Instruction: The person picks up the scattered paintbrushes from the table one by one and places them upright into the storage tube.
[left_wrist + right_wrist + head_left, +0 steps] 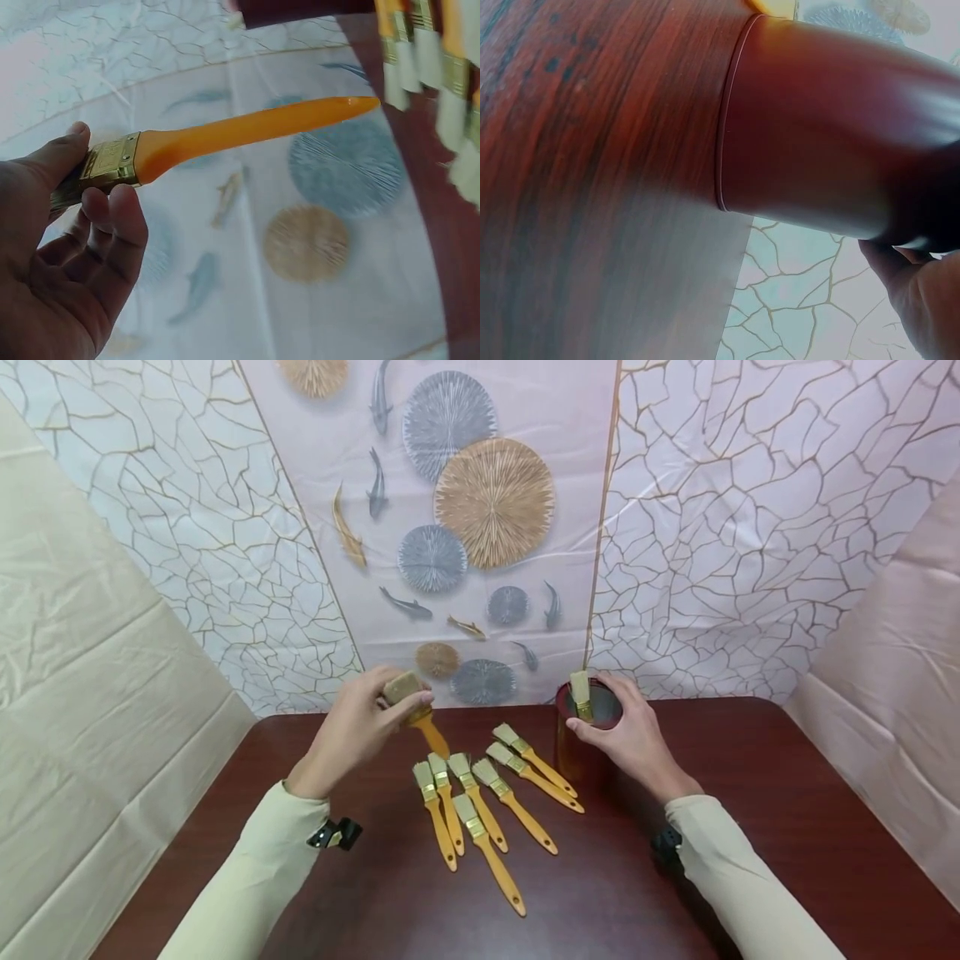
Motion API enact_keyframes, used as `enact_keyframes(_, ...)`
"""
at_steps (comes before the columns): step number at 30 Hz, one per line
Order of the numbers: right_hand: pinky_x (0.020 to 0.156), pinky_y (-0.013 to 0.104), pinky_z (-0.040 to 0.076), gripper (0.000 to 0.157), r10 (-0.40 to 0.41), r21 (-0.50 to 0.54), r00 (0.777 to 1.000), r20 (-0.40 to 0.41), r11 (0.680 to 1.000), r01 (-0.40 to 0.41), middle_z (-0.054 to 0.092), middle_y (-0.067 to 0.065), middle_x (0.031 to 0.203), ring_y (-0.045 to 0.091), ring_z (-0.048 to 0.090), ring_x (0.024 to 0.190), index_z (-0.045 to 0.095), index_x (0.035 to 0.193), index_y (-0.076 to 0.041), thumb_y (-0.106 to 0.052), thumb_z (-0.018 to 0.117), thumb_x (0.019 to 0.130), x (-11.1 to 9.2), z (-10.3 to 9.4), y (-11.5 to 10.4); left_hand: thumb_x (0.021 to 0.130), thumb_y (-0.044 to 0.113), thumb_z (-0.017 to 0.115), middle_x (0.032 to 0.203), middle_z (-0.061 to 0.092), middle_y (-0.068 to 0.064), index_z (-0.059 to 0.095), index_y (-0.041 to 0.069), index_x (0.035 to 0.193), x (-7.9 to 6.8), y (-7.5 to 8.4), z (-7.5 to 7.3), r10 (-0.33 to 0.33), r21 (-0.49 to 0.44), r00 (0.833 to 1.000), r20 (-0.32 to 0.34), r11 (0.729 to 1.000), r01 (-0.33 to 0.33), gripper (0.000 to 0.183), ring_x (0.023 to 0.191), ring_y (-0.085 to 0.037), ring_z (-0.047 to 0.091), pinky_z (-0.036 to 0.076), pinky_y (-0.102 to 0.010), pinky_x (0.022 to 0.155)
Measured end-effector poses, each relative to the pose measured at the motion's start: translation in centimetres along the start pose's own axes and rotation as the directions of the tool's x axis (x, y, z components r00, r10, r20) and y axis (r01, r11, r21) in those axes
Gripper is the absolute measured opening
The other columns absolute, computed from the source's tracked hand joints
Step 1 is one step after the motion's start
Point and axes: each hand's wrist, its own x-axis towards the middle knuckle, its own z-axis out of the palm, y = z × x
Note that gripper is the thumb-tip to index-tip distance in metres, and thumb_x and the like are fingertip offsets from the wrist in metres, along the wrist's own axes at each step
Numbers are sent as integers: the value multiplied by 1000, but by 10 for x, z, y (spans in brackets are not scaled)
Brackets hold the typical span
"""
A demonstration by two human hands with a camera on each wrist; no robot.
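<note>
My left hand (358, 714) pinches a paintbrush (432, 735) by its metal ferrule and bristle end, above the table. In the left wrist view, the thumb and fingertips meet the ferrule of the paintbrush (232, 139), and its orange handle points away from the palm. My right hand (633, 735) grips a dark red cylindrical container (572, 752) near its rim, thumb at the near side and fingers around the far side. Inside the container, one brush (581, 689) stands bristles up. In the right wrist view the container (825, 127) stands on the table, with the hand (930, 300) partly visible at its upper part.
Several orange-handled paintbrushes (480, 827) lie between the hands on the dark wooden table (360, 893), bristles toward the back, handles toward the front right. A patterned cloth (517, 652) hangs behind the table's back edge. Plain beige cloth (112, 693) hangs at the sides.
</note>
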Motion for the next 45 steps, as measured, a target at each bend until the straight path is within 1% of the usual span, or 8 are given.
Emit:
enact_keyframes(6,102,62,48,89,4,-5,1000,3,1000,-4,43,16,157,40,51,130,45,159,-11,-47,86,88,1,-1,-2,99,33,76,82,70,1,76,15,109,30,27,2,49,-17,998,-41,999,-50,20,63,-17,64,56,-33,52)
enact_keyframes(14,102,62,48,89,5,-8,1000,8,1000,-5,42,16,159,40,52,130,46,159,-11,-47,86,88,1,-1,-1,96,34,81,80,71,-4,75,12,100,66,58,6,9,-87,997,-75,996,-16,23,62,-20,64,55,-31,54)
enact_keyframes(18,102,62,48,89,3,-4,1000,6,1000,-3,43,16,158,39,53,129,46,158,-11,-47,86,87,-1,-1,2,95,31,82,86,75,-7,75,8,109,84,68,10,-38,-155,997,-64,987,28,28,66,-24,71,59,-35,57)
enact_keyframes(25,99,59,50,89,17,3,1000,14,1000,-17,44,14,156,37,53,127,45,159,-13,-48,86,87,0,0,2,98,22,79,97,78,-12,74,4,117,110,69,22,-166,-294,984,63,939,177,27,70,-23,74,60,-31,64)
enact_keyframes(35,102,62,50,89,3,9,1000,-3,1000,-3,45,15,156,39,50,134,47,158,-12,-46,88,86,2,0,0,93,26,85,97,80,-7,79,9,109,120,66,62,-239,-454,971,21,863,222,24,77,-22,77,62,-34,72)
enact_keyframes(38,103,62,50,90,4,9,1000,-1,1000,-4,45,15,156,39,51,133,47,158,-11,-46,88,86,2,0,-1,94,27,83,95,80,-7,79,8,108,122,68,74,-216,-425,976,16,882,202,24,73,-23,77,62,-33,70)
enact_keyframes(41,106,65,46,91,7,5,1000,6,1000,-7,44,16,157,40,50,134,46,158,-10,-47,88,86,1,0,-1,97,28,80,92,80,-6,79,7,106,124,68,85,-165,-334,986,14,929,161,23,71,-22,75,59,-30,64)
enact_keyframes(45,108,67,44,91,5,3,1000,2,1000,-5,44,16,157,40,50,135,46,158,-9,-47,87,86,0,0,0,101,26,75,91,79,-8,80,5,106,125,67,102,-108,-244,992,63,962,120,22,70,-22,72,55,-28,61)
